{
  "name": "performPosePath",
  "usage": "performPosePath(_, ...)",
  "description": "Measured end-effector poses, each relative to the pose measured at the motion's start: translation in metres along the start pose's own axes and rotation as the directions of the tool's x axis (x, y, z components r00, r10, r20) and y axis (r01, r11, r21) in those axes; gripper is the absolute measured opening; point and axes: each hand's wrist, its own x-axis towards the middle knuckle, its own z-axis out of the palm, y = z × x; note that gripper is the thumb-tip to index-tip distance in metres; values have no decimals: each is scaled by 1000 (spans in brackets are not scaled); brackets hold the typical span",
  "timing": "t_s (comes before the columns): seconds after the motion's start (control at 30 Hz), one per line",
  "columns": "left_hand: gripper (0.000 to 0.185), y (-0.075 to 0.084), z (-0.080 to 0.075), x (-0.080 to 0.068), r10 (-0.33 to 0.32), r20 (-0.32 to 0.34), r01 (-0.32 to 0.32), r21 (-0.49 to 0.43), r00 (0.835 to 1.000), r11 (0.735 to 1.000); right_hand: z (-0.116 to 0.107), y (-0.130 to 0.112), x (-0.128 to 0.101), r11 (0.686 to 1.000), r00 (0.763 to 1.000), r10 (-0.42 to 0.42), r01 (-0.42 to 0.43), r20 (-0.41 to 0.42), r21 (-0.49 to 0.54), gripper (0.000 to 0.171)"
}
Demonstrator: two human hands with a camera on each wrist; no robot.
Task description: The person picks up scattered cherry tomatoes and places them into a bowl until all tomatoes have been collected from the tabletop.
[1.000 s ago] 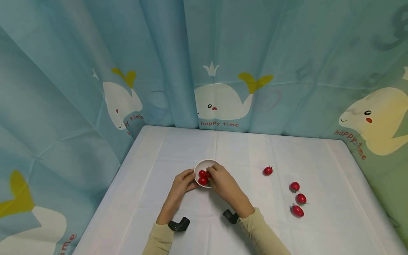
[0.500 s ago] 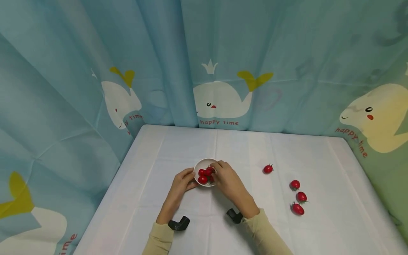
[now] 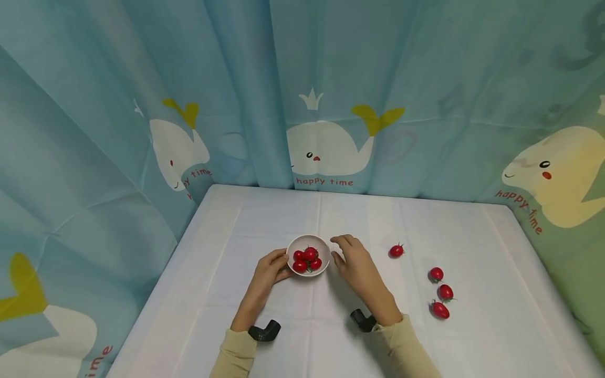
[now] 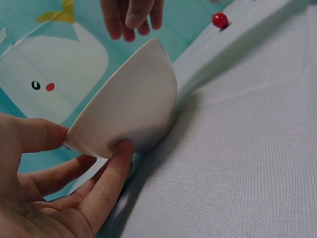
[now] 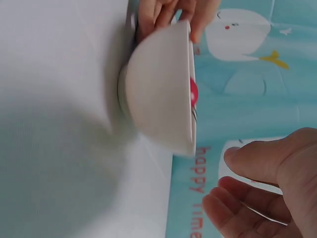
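Holding a white bowl (image 3: 301, 242) with the left hand (image 3: 269, 273), thumb at the rim and another finger pressed to the outer wall lower down. Showing in the bowl, just right of those left fingers, a cluster of red cherry tomatoes (image 3: 310, 254), at least four, some with green stems. Hovering beside the far side of the rim with the right hand (image 3: 359, 266), thumb and fingers parted and well clear of contact with the bowl. Lying on the white tabletop (image 3: 264, 220), near and to the right of the right fingers, with one loose tomato (image 3: 396, 251); farther right and nearer the body, with three more tomatoes (image 3: 445, 292) in a short, loose row. Wearing beige sleeves (image 3: 236, 349) behind both sets of fingers. Facing, beyond the fingers, a blue whale-print curtain (image 3: 255, 105).
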Motion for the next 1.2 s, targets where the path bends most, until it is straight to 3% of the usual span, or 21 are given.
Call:
performPosePath(0.83, 42, -1, 0, 0, -8, -18, 8, -1, 1000, 1000, -54, 73, -21, 977, 977, 205, -208, -59, -51, 34)
performPosePath(1.2, 43, -1, -1, 0, -5, -13, 5, -3, 1000, 1000, -66, 96, -31, 970, 971, 234, -236, -52, -55, 35)
